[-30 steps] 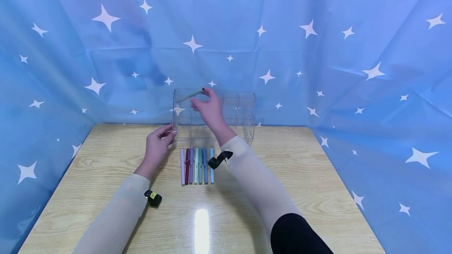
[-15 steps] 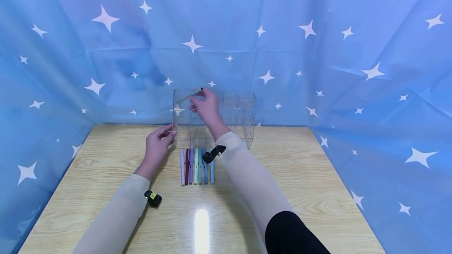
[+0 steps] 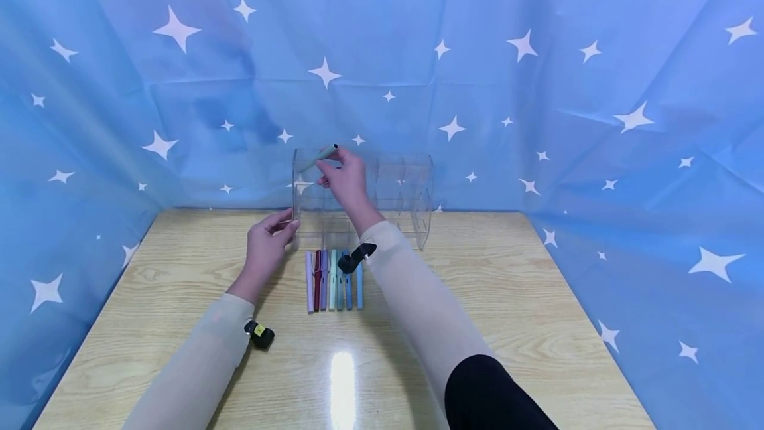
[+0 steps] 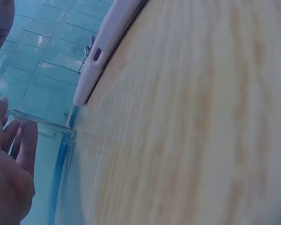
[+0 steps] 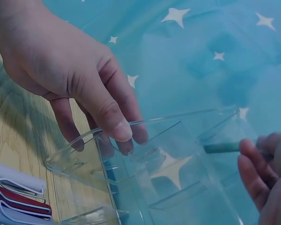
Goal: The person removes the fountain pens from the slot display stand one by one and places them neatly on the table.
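Note:
In the head view, my right hand (image 3: 349,183) pinches a green pen (image 3: 325,152) over the upper left compartment of a clear organizer (image 3: 425,198). The pen slants, its dark open-looking end up to the right, the other end down inside the clear walls. The right wrist view also has this pen (image 5: 221,148), its far end partly hidden by fingers. My left hand (image 3: 266,247) holds the organizer's left side by its front edge, thumb in front and fingers along the wall. Just before the organizer lies a row of several pens (image 3: 324,281), in lilac, dark red, purple, greens and blues.
The organizer has several clear compartments and stands at the back of the wooden table (image 3: 489,297), against a blue curtain (image 3: 573,85) with white stars. A lilac pen (image 4: 107,42) lies close to the organizer's front in the left wrist view.
My right hand has shifted slightly left with the green pen, which now slants more steeply. The left hand stays at the organizer's side, and the row of pens has not moved.

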Available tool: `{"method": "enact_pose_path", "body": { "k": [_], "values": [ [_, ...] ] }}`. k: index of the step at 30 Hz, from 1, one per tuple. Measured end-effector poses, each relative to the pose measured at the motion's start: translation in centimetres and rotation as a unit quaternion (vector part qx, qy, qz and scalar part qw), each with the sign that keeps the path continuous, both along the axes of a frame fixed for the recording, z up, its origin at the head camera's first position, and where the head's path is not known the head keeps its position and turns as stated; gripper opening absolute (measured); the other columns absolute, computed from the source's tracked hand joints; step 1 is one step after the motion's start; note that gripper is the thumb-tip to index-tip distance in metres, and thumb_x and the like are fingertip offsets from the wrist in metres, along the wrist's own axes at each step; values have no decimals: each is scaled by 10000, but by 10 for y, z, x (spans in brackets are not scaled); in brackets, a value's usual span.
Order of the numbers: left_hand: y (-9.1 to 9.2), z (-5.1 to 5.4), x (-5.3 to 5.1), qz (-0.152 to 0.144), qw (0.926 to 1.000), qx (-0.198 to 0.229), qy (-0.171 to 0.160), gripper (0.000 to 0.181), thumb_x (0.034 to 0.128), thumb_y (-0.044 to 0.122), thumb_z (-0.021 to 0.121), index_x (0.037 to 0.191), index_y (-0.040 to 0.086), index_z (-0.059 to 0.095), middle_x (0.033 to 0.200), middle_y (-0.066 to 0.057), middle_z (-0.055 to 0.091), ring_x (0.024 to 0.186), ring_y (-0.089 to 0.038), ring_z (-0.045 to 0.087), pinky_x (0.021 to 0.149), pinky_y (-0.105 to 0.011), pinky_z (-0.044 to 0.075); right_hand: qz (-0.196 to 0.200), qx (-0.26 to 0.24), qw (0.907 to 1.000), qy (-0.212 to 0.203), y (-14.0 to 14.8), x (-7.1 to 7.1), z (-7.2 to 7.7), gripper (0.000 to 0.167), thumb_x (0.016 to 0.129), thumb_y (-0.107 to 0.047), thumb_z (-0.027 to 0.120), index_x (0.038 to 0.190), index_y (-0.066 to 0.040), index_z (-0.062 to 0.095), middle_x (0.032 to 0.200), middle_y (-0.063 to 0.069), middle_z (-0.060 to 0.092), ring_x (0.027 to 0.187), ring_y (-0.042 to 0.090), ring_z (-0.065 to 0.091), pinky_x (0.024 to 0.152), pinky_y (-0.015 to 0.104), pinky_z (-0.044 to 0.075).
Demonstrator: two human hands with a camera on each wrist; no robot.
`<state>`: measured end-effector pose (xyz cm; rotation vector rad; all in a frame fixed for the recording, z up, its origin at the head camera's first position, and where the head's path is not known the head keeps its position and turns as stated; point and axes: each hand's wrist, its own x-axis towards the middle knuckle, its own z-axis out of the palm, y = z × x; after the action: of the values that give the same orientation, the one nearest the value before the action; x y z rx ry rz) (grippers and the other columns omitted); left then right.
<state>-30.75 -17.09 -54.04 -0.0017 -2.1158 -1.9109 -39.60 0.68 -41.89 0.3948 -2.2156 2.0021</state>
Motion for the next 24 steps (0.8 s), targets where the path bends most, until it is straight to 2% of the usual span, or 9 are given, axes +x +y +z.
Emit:
{"method": "enact_pose_path", "body": {
  "k": [5, 9, 12, 15, 19, 24],
  "values": [
    [0, 1, 1, 11, 10000, 5, -9, 385, 1048, 85, 783, 1424, 22, 729, 1341, -236, 746, 1043, -90, 716, 872, -247, 663, 100, 26, 9999, -30, -1, 0, 1, 167, 1073, -133, 763, 1234, -87, 750, 1202, -4, 753, 687, 203, 736, 787, 495, 698],
    [1, 2, 0, 13, 10000, 37, 14, 376, 1044, 71, 782, 1413, 21, 735, 1338, -230, 748, 1043, -102, 719, 865, -250, 666, 126, -33, 9999, -34, -1, 0, 1, 135, 1079, -139, 757, 1210, -105, 750, 1181, -3, 755, 691, 215, 738, 826, 550, 689],
    [0, 1, 0, 3, 10000, 32, 23, 379, 1047, 81, 782, 1418, 20, 732, 1344, -239, 744, 1046, -98, 716, 870, -250, 665, 123, -113, 9999, 11, -1, -1, 1, 119, 1078, -138, 759, 1193, -108, 751, 1161, 9, 764, 691, 228, 740, 786, 498, 699],
    [0, 1, 0, -21, 10000, 46, 12, 378, 1048, 95, 787, 1415, 25, 736, 1345, -242, 743, 1046, -97, 712, 871, -251, 665, 70, -195, 9997, 103, -1, -1, -1, 106, 1077, -131, 759, 1180, -108, 751, 1128, 10, 766, 683, 216, 739, 723, 396, 696],
    [0, 0, 0, -48, 10000, 58, 11, 372, 1045, 94, 790, 1408, 28, 742, 1341, -238, 746, 1041, -92, 712, 867, -250, 666, -19, -442, 9980, 442, 0, -1, -2, 97, 1081, -124, 752, 1173, -95, 747, 1107, 20, 764, 702, 192, 739, 717, 354, 690],
    [0, -1, 0, -54, 10000, 35, 33, 375, 1044, 75, 784, 1412, 22, 736, 1343, -231, 746, 1038, -92, 716, 866, -266, 670, -222, -726, 9910, 1104, 4, 1, 3, 120, 1092, -175, 747, 1183, -98, 752, 1095, 34, 759, 826, 222, 756, 751, 424, 684]
  ]
}}
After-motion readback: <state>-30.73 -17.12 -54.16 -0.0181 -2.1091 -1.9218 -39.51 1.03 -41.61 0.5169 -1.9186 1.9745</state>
